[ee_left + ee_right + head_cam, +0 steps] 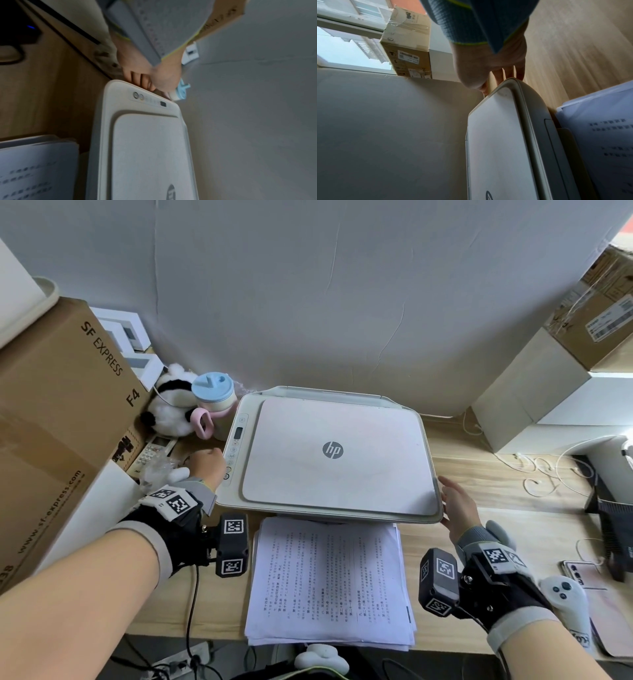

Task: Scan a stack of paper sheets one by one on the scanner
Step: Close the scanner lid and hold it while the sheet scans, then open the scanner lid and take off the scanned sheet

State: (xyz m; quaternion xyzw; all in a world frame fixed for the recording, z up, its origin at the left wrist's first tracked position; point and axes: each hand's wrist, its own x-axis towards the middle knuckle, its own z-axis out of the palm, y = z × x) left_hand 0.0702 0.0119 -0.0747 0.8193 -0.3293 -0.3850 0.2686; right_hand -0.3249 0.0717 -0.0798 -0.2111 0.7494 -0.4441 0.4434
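With the scanner (329,453) lid down and the paper stack (329,580) lying just before it on the worktop (513,484), the left hand (205,465) curls, empty, beside the button panel while the right hand's (457,508) relaxed fingers touch the lid's corner, best raised evenly.

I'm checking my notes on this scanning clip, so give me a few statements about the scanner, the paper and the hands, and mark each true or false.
1. The scanner lid is closed. True.
2. The paper stack lies on top of the lid. False: it lies on the desk in front of the scanner.
3. The right hand is at the scanner's right front corner. True.
4. The left hand holds a sheet. False: it holds no sheet and sits by the control panel.
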